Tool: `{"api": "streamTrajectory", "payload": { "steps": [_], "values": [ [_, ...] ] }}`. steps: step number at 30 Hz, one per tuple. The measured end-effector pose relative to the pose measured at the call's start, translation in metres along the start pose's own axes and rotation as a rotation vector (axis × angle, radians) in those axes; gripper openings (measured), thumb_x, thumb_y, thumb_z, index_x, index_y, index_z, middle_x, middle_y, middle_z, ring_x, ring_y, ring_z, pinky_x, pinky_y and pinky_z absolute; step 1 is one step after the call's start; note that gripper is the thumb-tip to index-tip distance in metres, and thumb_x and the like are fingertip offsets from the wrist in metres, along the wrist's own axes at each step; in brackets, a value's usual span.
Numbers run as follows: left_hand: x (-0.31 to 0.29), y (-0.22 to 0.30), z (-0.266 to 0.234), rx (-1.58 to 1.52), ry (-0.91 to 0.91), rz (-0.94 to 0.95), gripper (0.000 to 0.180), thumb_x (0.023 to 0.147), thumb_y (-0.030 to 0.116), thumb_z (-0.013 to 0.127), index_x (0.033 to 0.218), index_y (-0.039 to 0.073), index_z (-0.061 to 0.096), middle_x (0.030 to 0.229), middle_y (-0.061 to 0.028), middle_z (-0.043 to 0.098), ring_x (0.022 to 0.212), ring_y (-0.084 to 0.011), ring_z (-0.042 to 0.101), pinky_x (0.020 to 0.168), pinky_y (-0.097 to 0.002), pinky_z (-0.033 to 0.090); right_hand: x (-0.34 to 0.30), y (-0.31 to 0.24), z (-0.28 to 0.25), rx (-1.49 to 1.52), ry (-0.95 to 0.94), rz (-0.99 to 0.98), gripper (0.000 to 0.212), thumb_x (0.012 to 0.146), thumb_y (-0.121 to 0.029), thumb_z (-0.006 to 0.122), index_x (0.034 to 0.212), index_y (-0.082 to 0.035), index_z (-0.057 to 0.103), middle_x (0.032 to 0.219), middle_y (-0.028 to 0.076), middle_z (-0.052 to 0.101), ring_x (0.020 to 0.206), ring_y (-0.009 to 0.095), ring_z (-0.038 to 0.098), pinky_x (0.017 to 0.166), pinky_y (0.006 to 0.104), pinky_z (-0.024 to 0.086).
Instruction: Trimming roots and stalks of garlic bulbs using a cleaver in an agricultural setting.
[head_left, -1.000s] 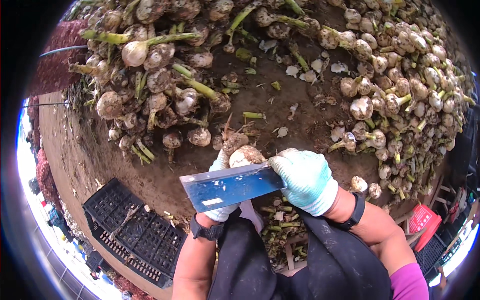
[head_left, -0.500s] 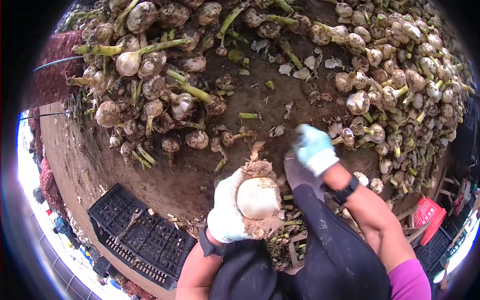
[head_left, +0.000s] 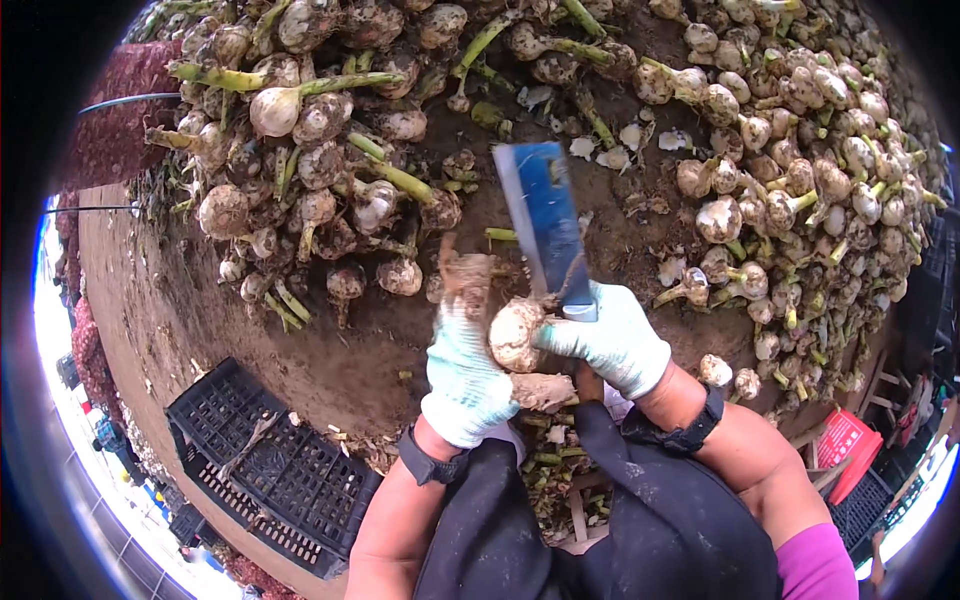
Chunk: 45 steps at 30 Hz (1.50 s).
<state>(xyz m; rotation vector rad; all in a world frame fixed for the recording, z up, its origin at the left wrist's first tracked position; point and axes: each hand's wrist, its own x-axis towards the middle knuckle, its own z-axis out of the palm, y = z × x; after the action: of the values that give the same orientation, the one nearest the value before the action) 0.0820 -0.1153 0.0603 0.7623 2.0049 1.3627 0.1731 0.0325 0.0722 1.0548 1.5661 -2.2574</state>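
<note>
half a second ago the left hand (head_left: pixel 468 375) alone held the garlic bulb (head_left: pixel 516 333) up toward the camera, and the right hand (head_left: pixel 612 340) was out over the dirt with no blade showing. now the blue-bladed cleaver (head_left: pixel 545 225) is back beside the bulb, gripped in the closed right hand, its thumb pressing on the bulb. this looks like trimming starting again on the same bulb.

the bulb sits between the two gloved hands, above the person's dark apron (head_left: pixel 600 510). the left hand is closed around its earthy root end, and the stub points lower right, toward the apron. the cleaver's long axis runs from the bulb up and slightly left, tip aimed at the heap of untrimmed garlic (head_left: pixel 330 170) beyond the bulb. a black crate (head_left: pixel 270 465) lies on the ground to the lower left of the bulb.
</note>
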Motion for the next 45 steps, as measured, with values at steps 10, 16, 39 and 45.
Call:
{"api": "streamTrajectory", "payload": {
  "steps": [10,16,39,45],
  "values": [
    [-0.009,-0.004,-0.012,-0.598,0.025,-0.5,0.039,0.075,0.006,0.06,0.112,-0.001,0.048,0.093,-0.0045,0.061,0.084,-0.0175,0.06,0.074,-0.0287,0.05,0.001,0.004,0.002,-0.761,0.167,-0.694,0.026,0.066,-0.009,0.066,0.092,-0.007,0.06,0.083,0.011,0.062,0.072,0.031,0.061,0.063,0.0337,0.05],
    [-0.013,0.0,-0.023,-0.368,0.208,-0.316,0.029,0.073,0.003,0.064,0.1,0.001,0.054,0.077,-0.0096,0.063,0.069,-0.016,0.061,0.064,-0.0268,0.049,0.024,0.058,-0.053,-1.165,0.367,-0.334,0.019,0.064,-0.006,0.064,0.083,-0.005,0.06,0.07,0.014,0.06,0.067,0.032,0.06,0.06,0.0376,0.05],
    [0.009,-0.112,-0.103,0.263,0.298,-0.403,0.082,0.057,0.029,0.078,0.121,0.0,0.037,0.116,-0.019,0.052,0.102,-0.0294,0.055,0.084,-0.0326,0.047,0.013,0.016,0.007,-0.846,0.293,-0.617,0.026,0.064,-0.007,0.066,0.089,-0.007,0.06,0.077,0.013,0.06,0.067,0.032,0.06,0.058,0.0359,0.049],
    [-0.012,-0.028,-0.052,-1.383,0.06,-0.611,0.049,0.089,0.047,0.044,0.117,0.007,0.046,0.112,-0.0153,0.054,0.098,-0.0287,0.056,0.086,-0.0451,0.047,0.001,-0.002,0.028,-1.218,0.011,-0.824,0.014,0.068,-0.015,0.056,0.08,-0.008,0.052,0.065,0.007,0.048,0.055,0.023,0.054,0.046,0.0349,0.042]
  ]
}}
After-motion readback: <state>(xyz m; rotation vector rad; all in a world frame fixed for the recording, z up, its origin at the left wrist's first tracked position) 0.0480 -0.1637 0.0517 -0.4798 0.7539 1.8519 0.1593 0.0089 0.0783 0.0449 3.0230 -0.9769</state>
